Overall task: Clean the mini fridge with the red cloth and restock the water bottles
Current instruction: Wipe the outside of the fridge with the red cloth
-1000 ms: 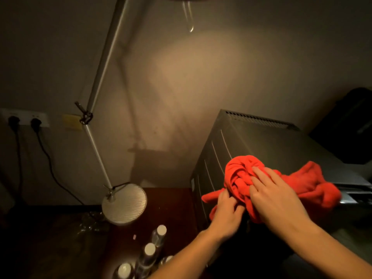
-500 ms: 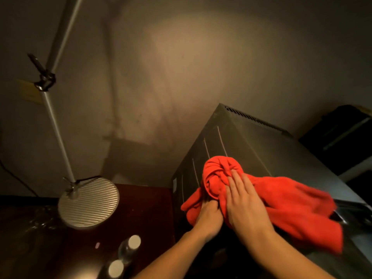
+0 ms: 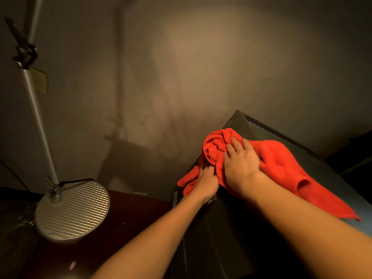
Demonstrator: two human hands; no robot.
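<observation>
both hands are working the red cloth (image 3: 277, 164) on top of the mini fridge (image 3: 314, 158). right hand (image 3: 241, 164) is pressing down, fingers straight over the bunched end. left hand (image 3: 206, 183) is gripping the fold hanging below those fingers, at the fridge's edge.

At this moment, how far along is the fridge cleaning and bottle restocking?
Nothing looks finished. In hand: the right hand presses the bunched red cloth on the dark metal mini fridge top; the left hand grips its hanging edge. Left: other surfaces, restocking; no bottles are in view.
</observation>
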